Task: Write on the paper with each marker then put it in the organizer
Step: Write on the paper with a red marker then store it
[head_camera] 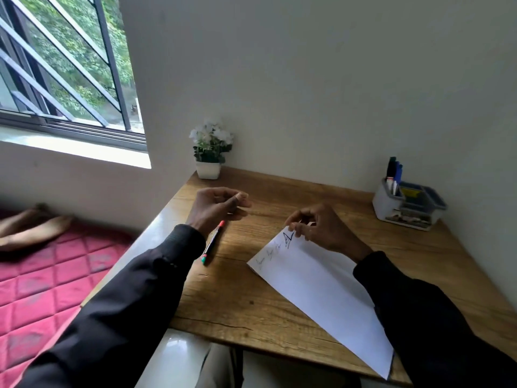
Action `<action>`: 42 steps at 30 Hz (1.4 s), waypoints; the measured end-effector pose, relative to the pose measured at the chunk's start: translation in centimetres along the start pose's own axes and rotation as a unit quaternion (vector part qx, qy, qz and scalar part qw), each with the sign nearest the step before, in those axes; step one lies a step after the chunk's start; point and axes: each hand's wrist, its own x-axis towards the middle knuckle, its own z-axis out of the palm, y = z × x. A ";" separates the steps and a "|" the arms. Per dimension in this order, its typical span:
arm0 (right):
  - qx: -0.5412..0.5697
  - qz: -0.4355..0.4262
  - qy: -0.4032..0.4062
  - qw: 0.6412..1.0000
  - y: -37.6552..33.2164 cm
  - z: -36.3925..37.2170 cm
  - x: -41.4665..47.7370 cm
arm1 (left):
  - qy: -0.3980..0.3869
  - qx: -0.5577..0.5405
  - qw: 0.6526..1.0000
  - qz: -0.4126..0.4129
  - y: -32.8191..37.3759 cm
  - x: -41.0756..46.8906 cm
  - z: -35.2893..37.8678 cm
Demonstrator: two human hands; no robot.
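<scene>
1. In the lower left of the frame lay a red quilted mattress (pixel 50 275) with another person's bare feet (pixel 30 228) on it. These were no part of the job.
2. Left of centre, the left hand (pixel 221 204) hovered over the wooden table (pixel 251 309), well above the surface. Its fingers were loosely curled and I could see nothing in them.
3. Just below that wrist, the marker (pixel 213 242) lay flat on the table, untouched. Its long axis ran diagonally, with the red end pointing to the upper right and the green end to the lower left.
4. Behind it, at the table's far edge, stood a small pot of white flowers (pixel 211 152).
5. Right of centre, the right hand (pixel 321 228) pinched the far corner of the paper (pixel 321 284) with curled fingertips. The sheet stretched from there to the lower right, with a few scribbles near the held corner.
6. In the upper right sat the organizer (pixel 405 205), with other markers (pixel 394 169) upright in its left compartment.
7. As I read it, this was the gap between pens. The next move called for grasping the lying marker, writing with it on the steadied sheet, then carrying it across to the organizer.
</scene>
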 end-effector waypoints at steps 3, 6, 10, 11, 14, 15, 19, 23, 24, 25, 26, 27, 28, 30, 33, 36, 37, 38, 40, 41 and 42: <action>-0.020 -0.009 -0.003 1.000 -0.4 -0.1 0.4 | 0.009 -0.003 1.000 -0.002 0.2 0.0 -0.6; -0.057 -0.041 -0.025 0.997 -1.3 0.5 0.9 | 0.023 -0.010 1.000 -0.003 0.6 0.2 -1.2; -0.082 -0.100 -0.041 0.991 -2.8 2.5 2.1 | 0.045 -0.019 0.999 0.002 1.0 0.1 -2.7; -0.100 -0.127 -0.044 0.986 -3.1 3.2 2.5 | 0.049 -0.018 0.999 0.001 1.0 0.0 -3.1; -0.124 -0.189 -0.075 0.971 -4.2 5.4 3.5 | 0.054 -0.019 0.998 -0.005 0.6 -0.3 -4.2; -0.131 -0.204 -0.082 0.967 -4.5 6.2 3.9 | 0.056 -0.021 0.998 -0.006 0.5 -0.3 -4.4; -0.144 -0.252 -0.105 0.951 -5.7 8.4 4.8 | 0.068 -0.030 0.997 -0.009 0.4 -0.4 -4.9; -0.168 -0.261 -0.107 0.945 -5.5 9.3 5.0 | 0.069 -0.037 0.997 -0.013 0.3 -0.4 -4.9; -0.165 -0.255 -0.106 0.947 -5.1 9.2 5.0 | 0.070 -0.034 0.997 -0.014 0.3 -0.3 -5.0; -0.163 -0.251 -0.102 0.949 -4.8 9.1 5.0 | 0.069 -0.031 0.997 -0.015 0.2 -0.3 -4.9; -0.159 -0.250 -0.098 0.950 -4.5 8.8 5.0 | 0.068 -0.030 0.997 -0.016 0.1 -0.2 -4.9; -0.160 -0.249 -0.093 0.951 -4.2 8.5 5.0 | 0.066 -0.030 0.997 -0.018 0.1 -0.2 -4.9; -0.163 -0.248 -0.087 0.951 -4.0 8.2 5.0 | 0.064 -0.031 0.997 -0.019 0.0 -0.1 -4.8; -0.175 -0.239 -0.082 0.952 -3.7 7.5 5.0 | 0.058 -0.031 0.998 -0.018 -0.1 -0.1 -4.4; -0.156 -0.218 -0.046 0.962 -2.9 6.2 4.7 | 0.048 -0.035 0.998 -0.018 -0.2 -0.1 -3.7; -0.025 -0.102 0.002 0.994 -2.1 3.8 3.7 | 0.027 -0.039 0.999 -0.018 -0.4 0.0 -2.6; 0.032 -0.063 0.011 0.997 -1.7 2.9 3.2 | 0.015 -0.035 0.999 -0.019 -0.5 0.0 -2.2; 0.089 -0.038 0.027 0.995 -1.3 2.1 2.8 | -0.001 -0.029 0.999 -0.019 -0.6 0.0 -1.7; 0.194 -0.004 0.068 0.979 -0.3 0.8 2.0 | -0.041 -0.016 0.999 -0.013 -0.6 0.1 -0.6; 0.250 0.008 0.081 0.965 0.0 0.4 1.4 | -0.062 -0.003 0.998 -0.012 -0.6 0.1 0.0; 0.302 0.015 0.089 0.949 0.2 0.1 0.8 | -0.081 0.013 0.997 -0.012 -0.6 0.2 0.7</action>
